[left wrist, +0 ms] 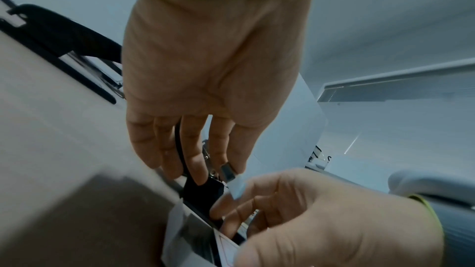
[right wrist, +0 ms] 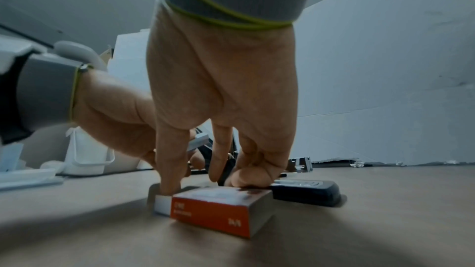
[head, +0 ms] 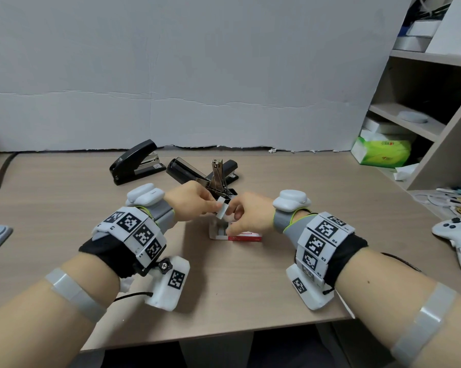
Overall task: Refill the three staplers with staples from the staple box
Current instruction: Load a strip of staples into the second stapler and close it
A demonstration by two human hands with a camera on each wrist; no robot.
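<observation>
Across the wooden surface (head: pixel 64 221) I log three black staplers clustered behind the staple box (head: pixel 246 237), my landmark. Closed stapler (head: pixel 136 166) sits well behind the box, off to the left. Open stapler (head: pixel 197 173) stands just behind the box, lid swung back, metal magazine tilted up. Third stapler (head: pixel 228 170) lies partly hidden behind the open one; I cannot tell whether its lid is up.

Right hand (head: pixel 248 211) is over the box, fingers curled down onto its top and into its open end, steadying it against the surface. Left hand (head: pixel 194 201) is just above and behind the box, thumb and forefinger pinching a staple strip (head: pixel 222 210). The right wrist view shows the box's red side facing the camera, with a black stapler base just past it.

Risks as I judge them: a strip pinched this lightly can snap or shed loose staples if twisted. The upright magazine could tip if bumped. Feeding the strip in upside down would jam it. Lifting the right hand too quickly might drag the box.
</observation>
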